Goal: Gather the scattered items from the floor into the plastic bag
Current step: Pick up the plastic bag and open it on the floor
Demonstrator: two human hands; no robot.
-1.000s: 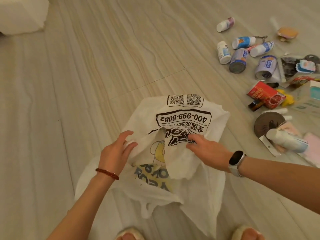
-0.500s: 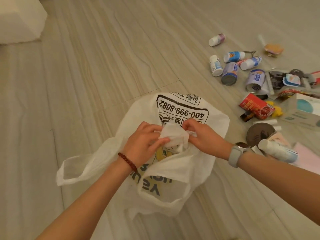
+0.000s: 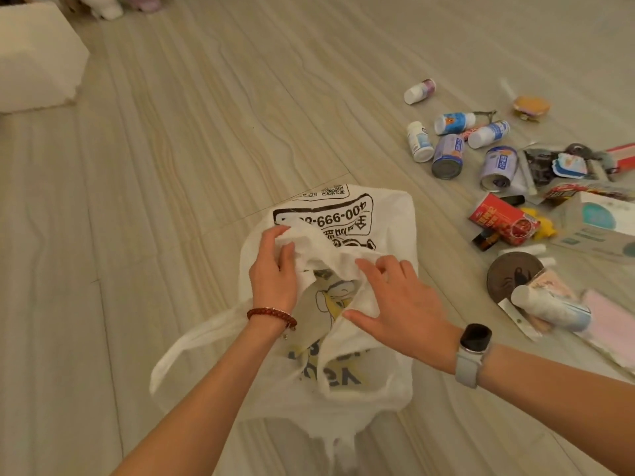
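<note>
A white plastic bag with black print lies on the floor in front of me. My left hand, with a red bead bracelet at the wrist, pinches the bag's upper rim. My right hand, with a watch on the wrist, presses on the rim a little to the right, fingers spread. Between the hands the bag's mouth gapes slightly. Scattered items lie at the right: white bottles, two cans, a red packet, a round brown lid and a white tube.
A white block stands at the far left. A pale box and pink paper lie at the right edge among the items. Wood-grain floor stretches left and ahead of the bag.
Both hands have moved apart along the bag's rim, and the mouth has opened a little. The view has shifted, so the items sit lower in the frame.
</note>
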